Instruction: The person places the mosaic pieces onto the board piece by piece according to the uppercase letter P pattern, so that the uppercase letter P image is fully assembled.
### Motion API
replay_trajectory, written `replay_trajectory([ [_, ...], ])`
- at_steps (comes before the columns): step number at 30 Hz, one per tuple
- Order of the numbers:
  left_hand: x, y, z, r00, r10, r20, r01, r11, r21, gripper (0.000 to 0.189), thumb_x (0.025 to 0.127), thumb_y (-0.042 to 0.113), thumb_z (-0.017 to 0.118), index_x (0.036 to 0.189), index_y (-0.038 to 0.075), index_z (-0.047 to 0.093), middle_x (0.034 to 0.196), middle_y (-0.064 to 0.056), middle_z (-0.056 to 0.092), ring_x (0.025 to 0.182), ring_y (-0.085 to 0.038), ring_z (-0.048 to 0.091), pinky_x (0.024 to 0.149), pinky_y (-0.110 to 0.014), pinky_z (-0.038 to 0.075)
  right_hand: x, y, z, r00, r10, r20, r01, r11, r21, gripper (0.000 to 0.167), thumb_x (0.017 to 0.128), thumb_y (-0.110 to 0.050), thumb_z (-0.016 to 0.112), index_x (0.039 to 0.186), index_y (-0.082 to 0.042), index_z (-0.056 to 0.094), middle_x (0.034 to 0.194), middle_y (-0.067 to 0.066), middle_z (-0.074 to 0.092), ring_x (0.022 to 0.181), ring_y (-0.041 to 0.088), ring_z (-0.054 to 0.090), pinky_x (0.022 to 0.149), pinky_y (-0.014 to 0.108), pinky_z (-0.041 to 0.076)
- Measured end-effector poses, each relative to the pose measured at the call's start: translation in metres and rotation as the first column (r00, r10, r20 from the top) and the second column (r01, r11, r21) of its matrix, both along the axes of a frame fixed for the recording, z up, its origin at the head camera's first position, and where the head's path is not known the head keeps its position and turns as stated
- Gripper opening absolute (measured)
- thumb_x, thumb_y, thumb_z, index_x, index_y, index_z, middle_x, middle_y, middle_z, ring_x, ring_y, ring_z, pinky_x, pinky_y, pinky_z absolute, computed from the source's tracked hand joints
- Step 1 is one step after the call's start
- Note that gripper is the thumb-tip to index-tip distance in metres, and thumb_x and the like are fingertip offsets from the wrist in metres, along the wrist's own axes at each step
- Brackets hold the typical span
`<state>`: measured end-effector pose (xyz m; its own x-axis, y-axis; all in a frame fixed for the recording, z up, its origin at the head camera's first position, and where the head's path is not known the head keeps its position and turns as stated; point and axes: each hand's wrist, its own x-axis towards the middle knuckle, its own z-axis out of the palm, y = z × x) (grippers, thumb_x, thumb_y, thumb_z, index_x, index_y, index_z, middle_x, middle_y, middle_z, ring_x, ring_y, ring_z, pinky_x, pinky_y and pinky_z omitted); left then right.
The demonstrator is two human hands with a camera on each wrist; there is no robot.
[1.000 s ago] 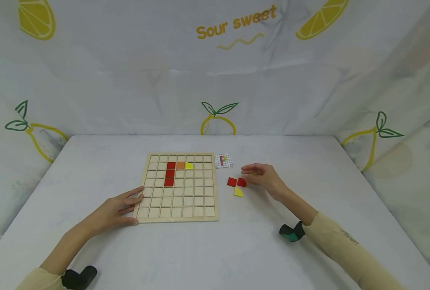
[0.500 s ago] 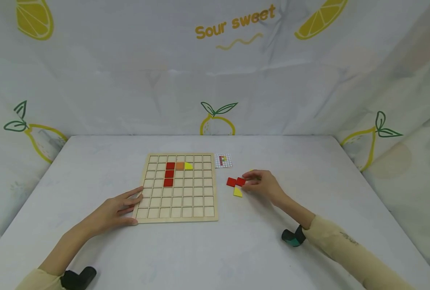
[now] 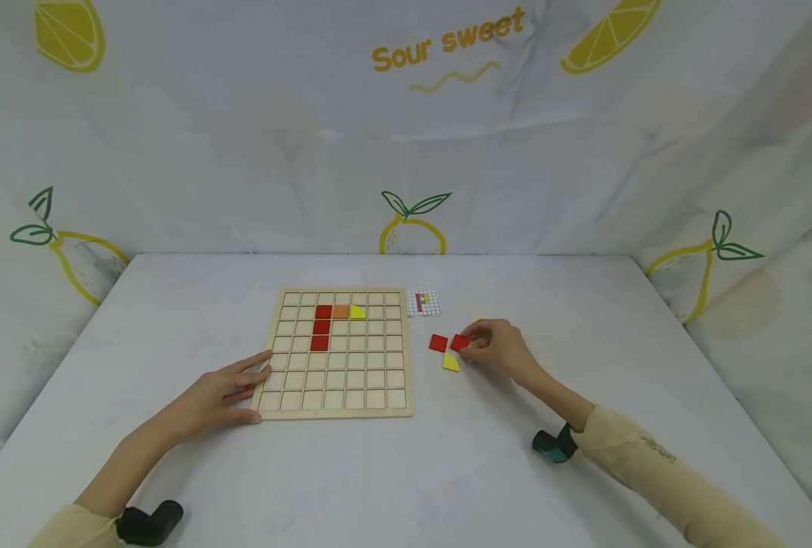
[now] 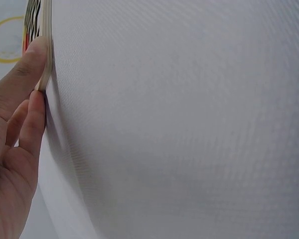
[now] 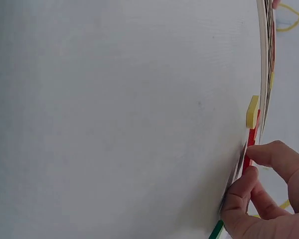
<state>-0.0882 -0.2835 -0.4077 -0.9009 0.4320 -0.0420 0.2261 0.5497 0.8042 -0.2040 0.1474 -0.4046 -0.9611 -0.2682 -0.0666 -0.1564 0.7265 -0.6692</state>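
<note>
My left hand (image 3: 207,403) rests at the left edge and front corner of the wooden grid board (image 3: 378,380), fingers fairly straight. In the left wrist view its fingertips touch the board's edge (image 4: 48,45). On the board lie a column of red square tiles (image 3: 320,327), an orange square tile (image 3: 340,311) and a yellow quarter-round tile (image 3: 357,312). Right of the board, my right hand (image 3: 504,352) pinches a red square tile (image 3: 459,342) between thumb and fingers, low over the table. Another red tile (image 3: 437,343) and a yellow quarter-round tile (image 3: 450,362) lie beside it.
A small pattern card (image 3: 422,303) lies at the board's upper right. Partly hidden behind my right hand is a yellow piece (image 3: 477,320). A green piece (image 5: 217,230) shows below the fingers in the right wrist view. A printed cloth (image 3: 275,152) hangs behind the table.
My right hand has come down a little from above the loose tiles and its fingers have closed on a red tile, which has shifted slightly. The left hand and board stay put.
</note>
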Motion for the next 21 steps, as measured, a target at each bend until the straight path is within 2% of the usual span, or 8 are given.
replay_trajectory([
  [5, -0.001, 0.0, 0.0, 1.0, -0.003, -0.005, 0.003, 1.0, -0.019, 0.07, 0.078, 0.012, 0.078, 0.133, -0.015, 0.044, 0.152, -0.026, 0.025, 0.13, -0.042, 0.037, 0.096, -0.031, 0.051, 0.0, 0.005, 0.003, 1.0, 0.002, 0.021, -0.001, 1.0, -0.026, 0.025, 0.08, -0.006, 0.075, 0.103, 0.003, 0.068, 0.091, 0.012, 0.067, 0.073, 0.018, 0.057, 0.065, 0.022, 0.052],
  [7, 0.0, -0.001, 0.0, 1.0, 0.003, -0.012, -0.004, 1.0, -0.022, 0.071, 0.078, 0.014, 0.078, 0.133, -0.015, 0.045, 0.152, -0.026, 0.026, 0.131, -0.032, 0.04, 0.095, -0.03, 0.052, -0.001, 0.007, 0.004, 0.999, 0.016, 0.044, -0.013, 0.998, -0.065, 0.025, 0.081, -0.006, 0.075, 0.103, 0.002, 0.067, 0.092, 0.011, 0.067, 0.075, 0.018, 0.059, 0.068, 0.02, 0.054],
  [11, 0.001, -0.004, -0.002, 0.999, 0.0, -0.032, 0.0, 1.0, 0.005, 0.07, 0.077, 0.013, 0.079, 0.132, -0.015, 0.046, 0.151, -0.027, 0.027, 0.127, 0.003, 0.038, 0.093, -0.025, 0.052, -0.001, 0.012, 0.004, 0.991, 0.066, 0.116, -0.045, 0.984, -0.171, 0.028, 0.083, -0.009, 0.074, 0.108, 0.003, 0.065, 0.1, 0.013, 0.066, 0.084, 0.019, 0.062, 0.074, 0.017, 0.057],
  [13, 0.001, -0.004, -0.003, 0.999, -0.003, -0.039, 0.003, 1.0, 0.025, 0.07, 0.077, 0.013, 0.079, 0.132, -0.016, 0.047, 0.15, -0.028, 0.027, 0.123, 0.012, 0.034, 0.093, -0.025, 0.052, 0.0, 0.015, 0.004, 0.986, 0.085, 0.145, -0.052, 0.974, -0.22, 0.03, 0.084, -0.009, 0.073, 0.11, 0.003, 0.065, 0.106, 0.014, 0.065, 0.087, 0.021, 0.063, 0.076, 0.017, 0.057],
  [15, 0.001, -0.004, -0.003, 0.999, -0.008, -0.035, 0.009, 1.0, 0.029, 0.071, 0.077, 0.014, 0.078, 0.132, -0.016, 0.046, 0.15, -0.028, 0.026, 0.125, 0.008, 0.036, 0.094, -0.026, 0.052, 0.002, 0.016, 0.005, 0.982, 0.109, 0.156, -0.067, 0.966, -0.251, 0.03, 0.086, -0.009, 0.072, 0.112, 0.004, 0.064, 0.11, 0.016, 0.064, 0.089, 0.022, 0.063, 0.077, 0.017, 0.057],
  [19, 0.0, -0.003, -0.002, 1.0, -0.002, -0.021, 0.003, 1.0, 0.021, 0.072, 0.077, 0.015, 0.078, 0.133, -0.016, 0.045, 0.152, -0.027, 0.026, 0.132, -0.018, 0.04, 0.094, -0.029, 0.052, 0.005, 0.017, 0.008, 0.976, 0.125, 0.177, -0.07, 0.954, -0.29, 0.031, 0.087, -0.008, 0.071, 0.115, 0.003, 0.065, 0.114, 0.017, 0.064, 0.09, 0.022, 0.063, 0.079, 0.016, 0.057],
  [21, 0.0, -0.002, -0.001, 1.0, -0.002, -0.02, 0.002, 1.0, 0.013, 0.072, 0.077, 0.015, 0.078, 0.132, -0.016, 0.045, 0.152, -0.026, 0.026, 0.132, -0.022, 0.04, 0.094, -0.029, 0.052, 0.007, 0.016, 0.009, 0.972, 0.12, 0.201, -0.053, 0.949, -0.31, 0.032, 0.087, -0.008, 0.071, 0.117, 0.003, 0.065, 0.114, 0.017, 0.064, 0.09, 0.021, 0.062, 0.079, 0.016, 0.056],
])
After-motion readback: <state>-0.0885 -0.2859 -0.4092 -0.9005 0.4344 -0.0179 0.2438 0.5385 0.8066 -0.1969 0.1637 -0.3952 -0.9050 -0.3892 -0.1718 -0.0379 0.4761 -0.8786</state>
